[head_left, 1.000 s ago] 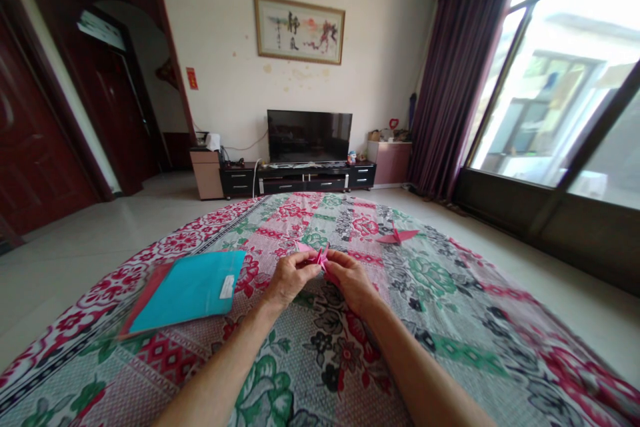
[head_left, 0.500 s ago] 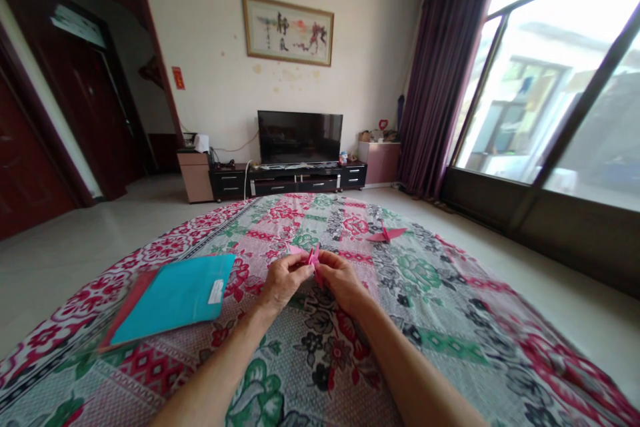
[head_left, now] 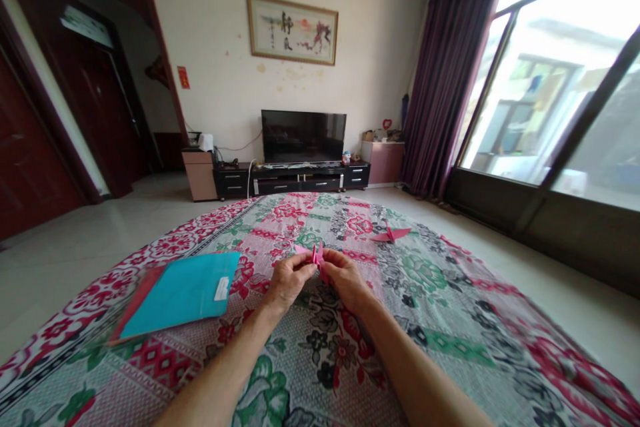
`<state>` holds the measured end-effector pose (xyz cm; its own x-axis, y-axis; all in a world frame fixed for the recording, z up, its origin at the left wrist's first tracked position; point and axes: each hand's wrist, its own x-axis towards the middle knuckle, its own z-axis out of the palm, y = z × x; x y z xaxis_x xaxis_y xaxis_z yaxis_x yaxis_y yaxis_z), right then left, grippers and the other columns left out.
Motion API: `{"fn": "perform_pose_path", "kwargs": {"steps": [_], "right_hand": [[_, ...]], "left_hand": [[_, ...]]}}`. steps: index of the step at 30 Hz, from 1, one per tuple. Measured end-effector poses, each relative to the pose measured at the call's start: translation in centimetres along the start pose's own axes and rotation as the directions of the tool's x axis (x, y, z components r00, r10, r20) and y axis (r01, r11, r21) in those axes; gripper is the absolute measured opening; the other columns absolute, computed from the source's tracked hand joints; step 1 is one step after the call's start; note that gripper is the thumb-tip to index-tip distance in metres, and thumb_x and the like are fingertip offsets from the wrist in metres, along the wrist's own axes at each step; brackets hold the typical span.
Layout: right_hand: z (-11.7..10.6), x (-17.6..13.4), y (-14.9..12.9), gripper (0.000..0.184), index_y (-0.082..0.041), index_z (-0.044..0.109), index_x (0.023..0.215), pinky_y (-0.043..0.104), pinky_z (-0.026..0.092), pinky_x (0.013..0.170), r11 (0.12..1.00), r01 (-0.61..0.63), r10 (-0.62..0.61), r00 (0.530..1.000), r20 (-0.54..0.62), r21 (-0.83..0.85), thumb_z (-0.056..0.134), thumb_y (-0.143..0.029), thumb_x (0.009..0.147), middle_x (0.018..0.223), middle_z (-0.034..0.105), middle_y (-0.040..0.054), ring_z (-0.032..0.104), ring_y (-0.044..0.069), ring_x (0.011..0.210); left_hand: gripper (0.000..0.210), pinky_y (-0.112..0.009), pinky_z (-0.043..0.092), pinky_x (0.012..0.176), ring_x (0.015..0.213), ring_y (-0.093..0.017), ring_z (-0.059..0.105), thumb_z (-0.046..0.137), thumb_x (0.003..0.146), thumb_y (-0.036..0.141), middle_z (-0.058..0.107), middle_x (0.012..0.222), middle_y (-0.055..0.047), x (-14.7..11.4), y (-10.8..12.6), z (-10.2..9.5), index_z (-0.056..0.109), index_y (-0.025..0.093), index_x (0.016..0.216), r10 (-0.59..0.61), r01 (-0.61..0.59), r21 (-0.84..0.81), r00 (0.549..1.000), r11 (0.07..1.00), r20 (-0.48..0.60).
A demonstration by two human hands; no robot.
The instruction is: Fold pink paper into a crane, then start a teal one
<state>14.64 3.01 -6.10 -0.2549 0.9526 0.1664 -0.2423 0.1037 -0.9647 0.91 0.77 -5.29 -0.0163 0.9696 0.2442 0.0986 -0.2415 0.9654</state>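
Between my two hands is a pink origami crane [head_left: 317, 254], its pointed folds sticking up and out past the fingers. My left hand [head_left: 291, 275] pinches it from the left, thumb and fingertips together. From the right, my right hand [head_left: 344, 273] pinches the same folded paper; its fingers hide part of the lower folds. A second pink origami crane [head_left: 391, 234] lies on the patterned tablecloth [head_left: 420, 293], beyond my right hand and to its right.
A pack of coloured paper [head_left: 183, 293], blue on top with a white label, lies on the cloth to the left. Past the table's far edge stand a low black cabinet [head_left: 280, 185] and a television [head_left: 304, 137]. A window with a dark curtain [head_left: 445, 73] is at right.
The whole view has shifted slightly, so things appear a little further right. Both hands keep their pinch on the pink crane, with only a slight shift of the fingers.
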Motion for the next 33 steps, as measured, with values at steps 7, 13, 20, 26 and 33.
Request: {"fn": "perform_pose_path", "kwargs": {"steps": [7, 13, 20, 26, 33], "right_hand": [[0.4, -0.5, -1.2, 0.029, -0.022, 0.067, 0.092, 0.023, 0.036, 0.056, 0.999, 0.012, -0.012, 1.0, 0.002, -0.031, 0.064, -0.027, 0.063, 0.073, 0.064, -0.0017, 0.049, 0.012, 0.061], [0.6, -1.0, -2.1, 0.03, -0.021, 0.067, 0.093, 0.026, 0.04, 0.066, 1.0, -0.022, 0.023, 0.999, 0.034, -0.018, 0.065, -0.038, 0.068, 0.08, 0.065, 0.0007, 0.055, 0.015, 0.071], [0.5, -0.9, -1.7, 0.032, -0.018, 0.066, 0.086, 0.023, 0.038, 0.062, 0.996, -0.046, 0.042, 0.998, 0.057, 0.082, 0.071, -0.041, 0.065, 0.075, 0.063, 0.0, 0.052, 0.011, 0.064], [0.1, -0.7, -1.1, 0.03, -0.017, 0.068, 0.082, 0.022, 0.035, 0.059, 0.991, -0.096, 0.09, 0.994, 0.06, 0.094, 0.073, -0.04, 0.064, 0.073, 0.063, -0.0001, 0.048, 0.009, 0.06], [0.0, -0.6, -1.0, 0.03, -0.017, 0.067, 0.079, 0.022, 0.032, 0.056, 0.99, -0.108, 0.1, 0.991, 0.086, 0.096, 0.073, -0.042, 0.064, 0.067, 0.06, -0.0018, 0.044, 0.008, 0.057]], "left_hand": [[0.034, -0.024, 0.048, 0.072, 0.086, -0.019, 0.063, 0.055, 0.073, 0.028, 0.071, 0.091, -0.002, -0.1, 0.4, -0.3, 0.069, 0.019, 0.102, 0.023, -0.025, 0.024, 0.997, 0.999, 0.078], [0.032, -0.024, 0.047, 0.069, 0.078, -0.017, 0.062, 0.052, 0.074, 0.027, 0.071, 0.081, 0.0, -0.3, 0.9, -0.2, 0.07, 0.019, 0.1, 0.038, -0.045, 0.055, 0.993, 0.997, 0.116], [0.03, -0.025, 0.047, 0.074, 0.083, -0.019, 0.062, 0.052, 0.076, 0.024, 0.071, 0.086, -0.001, -0.5, 1.1, -0.4, 0.07, 0.019, 0.1, 0.122, -0.144, 0.124, 0.977, 0.982, 0.175], [0.029, -0.025, 0.046, 0.074, 0.081, -0.019, 0.063, 0.054, 0.075, 0.022, 0.072, 0.085, -0.002, -0.6, 1.1, -0.5, 0.071, 0.019, 0.098, 0.167, -0.203, 0.221, 0.971, 0.954, 0.169], [0.021, -0.022, 0.045, 0.064, 0.07, -0.015, 0.06, 0.06, 0.07, 0.029, 0.069, 0.079, -0.002, -0.2, 1.1, -1.1, 0.072, 0.017, 0.083, 0.136, -0.153, 0.243, 0.987, 0.958, 0.087]]}}
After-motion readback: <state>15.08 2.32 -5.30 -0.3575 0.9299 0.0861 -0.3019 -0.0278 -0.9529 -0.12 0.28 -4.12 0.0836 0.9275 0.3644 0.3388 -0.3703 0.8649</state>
